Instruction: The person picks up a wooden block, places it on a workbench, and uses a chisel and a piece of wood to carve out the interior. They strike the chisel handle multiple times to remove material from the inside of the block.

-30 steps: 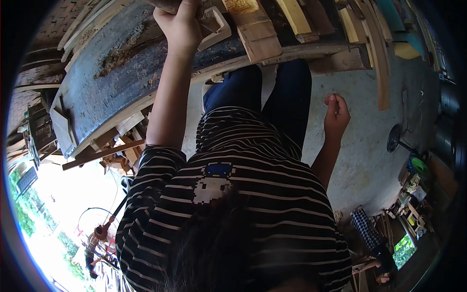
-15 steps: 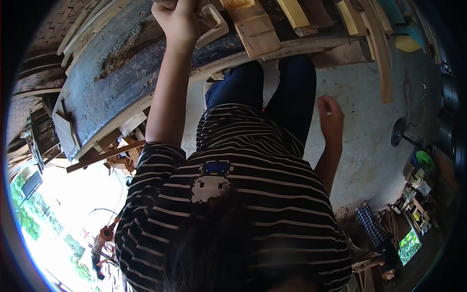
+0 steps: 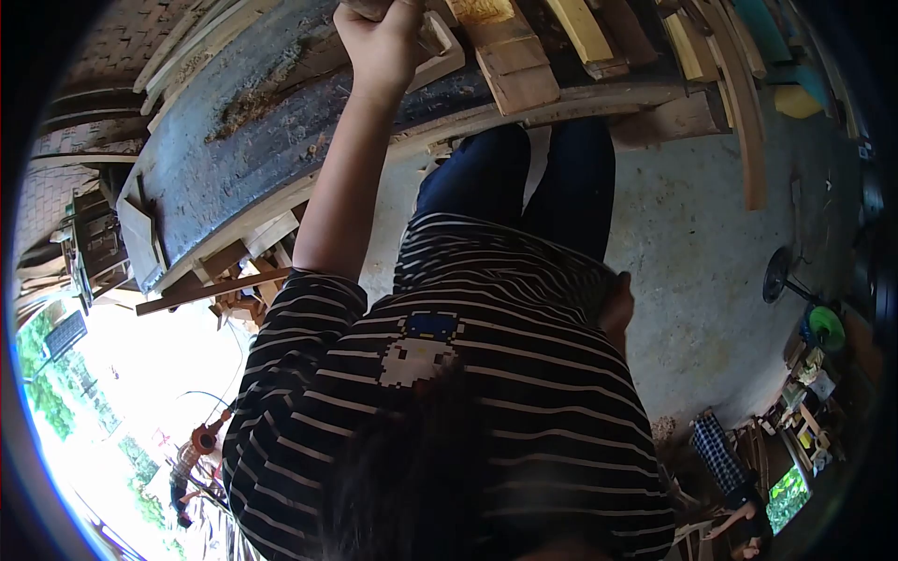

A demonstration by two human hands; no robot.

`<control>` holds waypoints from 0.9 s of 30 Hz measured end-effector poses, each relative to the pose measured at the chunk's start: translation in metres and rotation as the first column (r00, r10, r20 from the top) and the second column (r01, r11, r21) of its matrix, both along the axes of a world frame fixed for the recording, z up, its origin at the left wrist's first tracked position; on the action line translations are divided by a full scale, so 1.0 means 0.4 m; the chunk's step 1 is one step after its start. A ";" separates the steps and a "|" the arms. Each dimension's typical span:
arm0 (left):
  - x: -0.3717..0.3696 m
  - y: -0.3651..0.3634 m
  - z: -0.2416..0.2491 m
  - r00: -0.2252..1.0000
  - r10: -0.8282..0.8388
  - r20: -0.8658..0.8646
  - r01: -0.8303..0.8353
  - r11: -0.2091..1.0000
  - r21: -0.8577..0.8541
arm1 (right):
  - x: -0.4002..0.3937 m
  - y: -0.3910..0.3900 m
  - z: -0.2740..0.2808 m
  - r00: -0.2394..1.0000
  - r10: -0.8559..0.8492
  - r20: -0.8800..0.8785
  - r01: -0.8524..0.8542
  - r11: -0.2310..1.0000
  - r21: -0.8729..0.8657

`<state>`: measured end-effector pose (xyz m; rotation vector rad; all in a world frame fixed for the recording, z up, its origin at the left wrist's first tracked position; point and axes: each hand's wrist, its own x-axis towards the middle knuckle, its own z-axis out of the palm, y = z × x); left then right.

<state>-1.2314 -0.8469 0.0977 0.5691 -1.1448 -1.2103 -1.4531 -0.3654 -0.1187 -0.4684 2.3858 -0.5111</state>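
My left hand (image 3: 379,42) is closed at the top edge of the view, over the workbench (image 3: 281,112). In it is a brown object (image 3: 369,7), mostly cut off by the frame, so its shape is unclear. Just right of this hand lies a pale wooden piece with raised edges (image 3: 444,56). My right hand (image 3: 616,304) is down at my right side, against the striped shirt (image 3: 524,374). Its fingers are hidden or too dark to make out.
Wood blocks (image 3: 519,75) and long strips (image 3: 744,122) lie on the bench, some jutting past its edge. Offcuts (image 3: 245,290) are piled below left. A fan (image 3: 774,274) stands at right. Other people (image 3: 192,458) (image 3: 730,467) are at lower left and lower right.
My right hand has dropped back from beside my legs to my side, against the shirt. The bench and my left hand appear shifted slightly right in the view.
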 end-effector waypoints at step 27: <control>-0.037 0.127 0.052 0.483 0.262 0.835 0.416 0.771 -0.483 | 0.146 -0.916 0.667 0.676 0.616 -0.403 -0.398 -0.155 -0.904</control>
